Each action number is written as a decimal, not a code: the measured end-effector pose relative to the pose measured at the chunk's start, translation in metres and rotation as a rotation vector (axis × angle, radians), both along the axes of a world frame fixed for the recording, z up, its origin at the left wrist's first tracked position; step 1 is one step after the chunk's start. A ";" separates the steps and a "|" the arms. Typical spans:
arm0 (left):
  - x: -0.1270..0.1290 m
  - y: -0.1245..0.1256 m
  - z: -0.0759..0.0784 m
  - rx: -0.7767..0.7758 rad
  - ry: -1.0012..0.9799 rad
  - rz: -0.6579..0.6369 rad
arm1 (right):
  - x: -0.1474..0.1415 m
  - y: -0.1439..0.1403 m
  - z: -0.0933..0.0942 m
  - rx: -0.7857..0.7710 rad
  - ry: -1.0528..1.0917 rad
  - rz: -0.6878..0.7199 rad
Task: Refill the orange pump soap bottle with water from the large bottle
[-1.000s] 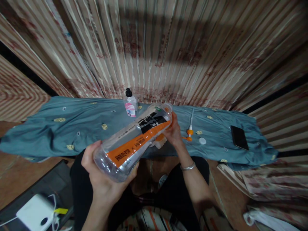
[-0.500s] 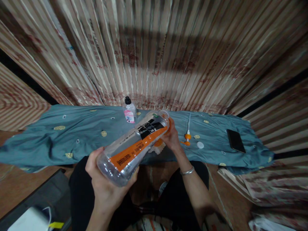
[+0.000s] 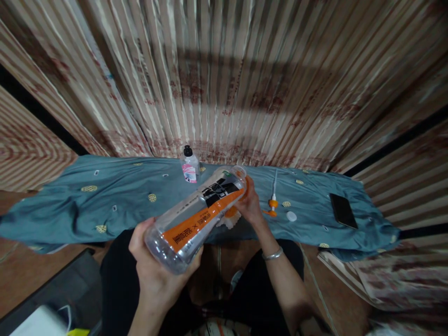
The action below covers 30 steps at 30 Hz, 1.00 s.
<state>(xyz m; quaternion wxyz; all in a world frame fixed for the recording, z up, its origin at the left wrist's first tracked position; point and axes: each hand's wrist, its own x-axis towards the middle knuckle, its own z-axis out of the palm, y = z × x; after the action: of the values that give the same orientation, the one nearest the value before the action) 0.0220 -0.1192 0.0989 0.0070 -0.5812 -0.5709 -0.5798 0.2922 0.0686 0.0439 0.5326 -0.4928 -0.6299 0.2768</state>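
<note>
Head cam: left hand (image 3: 154, 270) wrapped round base of clear bottle (image 3: 196, 217), tilted, neck pointing away. Right hand (image 3: 249, 205) closed on the orange cap end. Cap looks on, not off yet; can't tell which way it's turning. Blue cloth (image 3: 115, 196) underneath, small bottle (image 3: 189, 164) behind.

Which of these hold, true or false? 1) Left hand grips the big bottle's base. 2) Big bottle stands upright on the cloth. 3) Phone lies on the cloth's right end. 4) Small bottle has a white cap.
1) True: the left hand holds the base of the large clear bottle.
2) False: it is held tilted above the teal cloth, with the right hand at its orange neck end.
3) True: the black phone lies flat there.
4) False: the small bottle has a black cap.
</note>
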 end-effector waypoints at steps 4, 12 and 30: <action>0.003 -0.004 -0.001 -0.048 -0.038 0.034 | 0.002 -0.001 0.001 -0.010 -0.017 0.009; -0.002 -0.002 0.001 -0.013 0.047 -0.004 | 0.002 0.000 0.000 -0.003 -0.033 -0.010; -0.007 -0.002 -0.009 -0.048 -0.011 -0.011 | 0.003 0.004 -0.008 0.036 -0.065 -0.020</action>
<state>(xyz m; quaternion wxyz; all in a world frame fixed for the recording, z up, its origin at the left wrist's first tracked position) 0.0155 -0.1211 0.0901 -0.0132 -0.5811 -0.5817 -0.5691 0.2951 0.0725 0.0361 0.5234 -0.4983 -0.6466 0.2441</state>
